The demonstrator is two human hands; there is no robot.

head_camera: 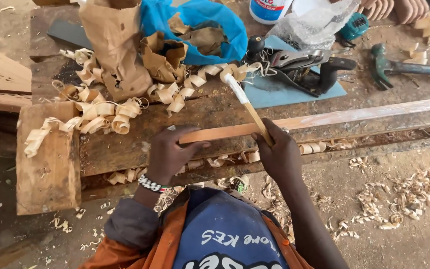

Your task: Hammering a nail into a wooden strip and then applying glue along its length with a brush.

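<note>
A long thin wooden strip (324, 119) lies along a rough workbench (125, 144), running off to the right. My left hand (170, 154) presses down on the strip's near end. My right hand (279, 154) grips a thin wooden stick (247, 107) whose far tip is coated white, held slanted above the strip. A beaded band circles my left wrist.
Curled wood shavings (100, 112) litter the bench and the ground. At the back are torn brown paper bags (120, 45), a blue plastic bag (200, 25), a hand plane (299, 65) on a blue sheet, a white tub (267, 10) and a hammer (404, 67). A wooden block (46, 169) lies at left.
</note>
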